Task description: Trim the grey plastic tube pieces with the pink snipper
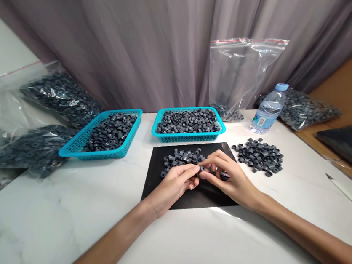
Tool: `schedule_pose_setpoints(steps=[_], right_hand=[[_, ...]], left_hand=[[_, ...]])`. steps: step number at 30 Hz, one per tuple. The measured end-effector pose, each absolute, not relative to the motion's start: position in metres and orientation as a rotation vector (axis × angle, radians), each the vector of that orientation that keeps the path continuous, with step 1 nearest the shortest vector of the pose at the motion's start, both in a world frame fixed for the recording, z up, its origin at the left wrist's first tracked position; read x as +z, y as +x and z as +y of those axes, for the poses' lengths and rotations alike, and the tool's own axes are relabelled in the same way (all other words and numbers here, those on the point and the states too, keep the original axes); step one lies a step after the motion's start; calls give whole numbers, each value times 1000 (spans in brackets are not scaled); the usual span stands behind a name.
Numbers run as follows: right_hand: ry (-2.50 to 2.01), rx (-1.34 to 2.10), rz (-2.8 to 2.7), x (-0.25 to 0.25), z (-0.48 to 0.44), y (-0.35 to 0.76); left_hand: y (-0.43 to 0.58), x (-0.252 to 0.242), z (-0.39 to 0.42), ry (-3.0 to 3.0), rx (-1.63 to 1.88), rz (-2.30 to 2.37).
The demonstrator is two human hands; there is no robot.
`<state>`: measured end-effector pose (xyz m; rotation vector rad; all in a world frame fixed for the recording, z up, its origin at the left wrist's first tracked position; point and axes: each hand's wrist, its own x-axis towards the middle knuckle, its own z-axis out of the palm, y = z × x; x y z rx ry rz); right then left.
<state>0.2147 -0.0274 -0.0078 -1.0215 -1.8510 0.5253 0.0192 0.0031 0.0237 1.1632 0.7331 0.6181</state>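
Observation:
Over the black mat (152,189), my left hand (181,178) and my right hand (227,177) meet at the fingertips. Between them they pinch a small dark grey plastic ring (202,168) with a hole in its middle. A dark, shiny object (224,175) shows inside the curl of my right hand; its kind is hard to make out. Just beyond my fingers, a heap of similar grey rings (181,156) lies on the mat. To the right of my right hand, a second pile of dark grey ring-like pieces (259,156) rests on the white table.
Two blue plastic baskets, one at left (124,150) and one in the centre (189,137), hold many grey pieces. Bags of pieces stand at left (60,94) and behind right (235,70). A water bottle (267,111) stands near another bag (303,109). Grey curtain (153,45) hangs behind.

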Motion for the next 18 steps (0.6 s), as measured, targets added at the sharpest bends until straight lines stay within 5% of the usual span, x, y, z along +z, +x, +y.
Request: schedule_pose_setpoints(steps=[18], right_hand=[[-932,377,-1905,-12,-28,217]], left_hand=[[19,23,2,1110,714,729]])
